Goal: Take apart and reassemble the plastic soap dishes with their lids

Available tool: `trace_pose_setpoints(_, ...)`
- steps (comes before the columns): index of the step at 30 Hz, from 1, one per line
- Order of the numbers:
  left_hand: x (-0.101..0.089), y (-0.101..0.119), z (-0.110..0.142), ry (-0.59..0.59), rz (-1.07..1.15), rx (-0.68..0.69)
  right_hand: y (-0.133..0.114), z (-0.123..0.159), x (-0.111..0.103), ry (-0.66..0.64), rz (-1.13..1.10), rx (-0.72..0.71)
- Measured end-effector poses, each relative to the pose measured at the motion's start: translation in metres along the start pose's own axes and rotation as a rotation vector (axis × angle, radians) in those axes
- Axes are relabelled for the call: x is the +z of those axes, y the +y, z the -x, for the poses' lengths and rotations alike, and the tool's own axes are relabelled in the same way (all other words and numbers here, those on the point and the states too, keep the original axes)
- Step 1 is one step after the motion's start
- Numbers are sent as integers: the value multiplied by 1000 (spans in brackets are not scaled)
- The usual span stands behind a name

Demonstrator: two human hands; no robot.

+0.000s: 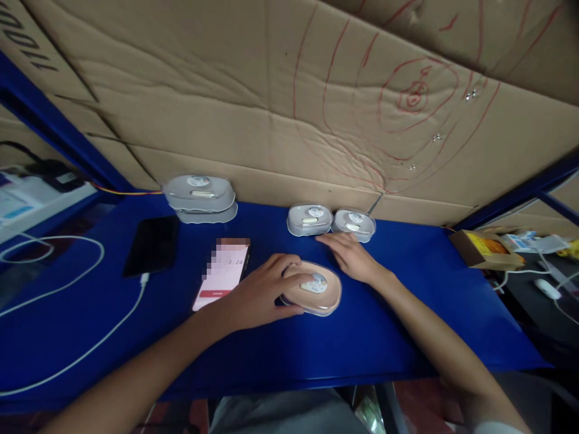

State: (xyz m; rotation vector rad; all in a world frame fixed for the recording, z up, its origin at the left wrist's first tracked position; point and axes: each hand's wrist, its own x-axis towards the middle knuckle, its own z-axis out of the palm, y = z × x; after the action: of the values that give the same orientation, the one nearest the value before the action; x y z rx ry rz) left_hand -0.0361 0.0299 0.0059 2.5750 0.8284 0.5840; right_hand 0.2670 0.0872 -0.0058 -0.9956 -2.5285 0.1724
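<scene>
A peach-coloured oval plastic box (332,289) with a clear lid and a round printed label lies on the blue table. My left hand (275,289) grips its left side, thumb on the near edge and a finger across the top by the label. My right hand (347,258) is beyond the box to the right, its fingers stretched out to the left and nothing visible in them. Just behind those fingers stand two grey lidded boxes side by side, the left grey box (298,222) and the right grey box (367,228). Whether my right fingers touch them I cannot tell.
Stacked grey boxes (199,196) stand at the back left. A lit phone (221,280) lies left of my left hand, beside a dark phone (151,244) on a white cable (129,316). A cardboard wall (217,108) closes the back; an open carton (482,253) sits at the right.
</scene>
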Motion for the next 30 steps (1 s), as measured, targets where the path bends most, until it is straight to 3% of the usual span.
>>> trace_pose_setpoints(4,0,3,-1,-17,11,12,-4,-46,29,-11,-153,-37)
trace_pose_setpoints(7,-2,2,-1,-31,25,7,-4,-54,32,57,-151,-12)
trace_pose_setpoints(10,-3,1,1,-27,27,6,0,-30,17,175,-101,99)
trace_pose_setpoints(14,1,2,2,-9,8,-32,21,22,-8,475,34,406)
trace_pose_setpoints(16,4,0,3,-1,-11,-65,36,40,-13,607,79,544)
trace_pose_setpoints(18,6,-3,3,-9,-8,-98,49,49,-13,654,77,626)
trace_pose_setpoints(22,6,-9,2,-90,79,-132,52,46,-11,628,30,662)
trace_pose_setpoints(25,6,-9,1,-116,107,-126,18,38,-18,592,28,550)
trace_pose_setpoints(27,7,-8,0,-97,119,-133,-15,34,-24,409,-85,337)
trace_pose_setpoints(29,8,-7,1,-70,145,-155,-45,30,-26,58,-238,102)
trace_pose_setpoints(30,8,-7,2,-60,158,-170,-57,29,-25,-57,-256,46)
